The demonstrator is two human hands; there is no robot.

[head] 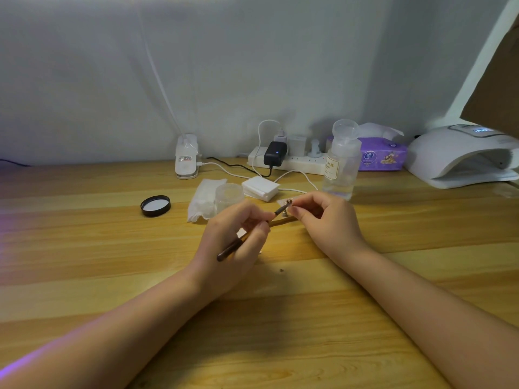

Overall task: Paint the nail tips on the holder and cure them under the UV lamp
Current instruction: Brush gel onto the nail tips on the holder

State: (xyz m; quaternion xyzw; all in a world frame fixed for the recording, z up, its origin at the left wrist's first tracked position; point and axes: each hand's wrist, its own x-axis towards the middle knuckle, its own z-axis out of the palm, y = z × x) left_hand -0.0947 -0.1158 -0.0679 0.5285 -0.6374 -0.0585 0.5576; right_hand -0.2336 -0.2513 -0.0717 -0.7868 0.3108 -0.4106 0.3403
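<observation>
Two hands meet over the middle of the counter [84, 242]. The left hand [236, 242] has its fingers clamped on a brush [247, 235], whose tip touches a nail tip [288, 203]. The right hand [325, 220] pinches the holder [285, 213] under that tip with curled fingers. Far right stands the white lamp [460, 155]. A black lid [155, 205] lies left, a clear bottle [341, 161] just beyond the right hand.

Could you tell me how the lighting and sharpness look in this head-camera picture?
Head view: violet flare along the left edge; soft overall, dim wall; the brush tip and the right hand cast faint shadows; wide-angle bend at the UV lamp.
</observation>
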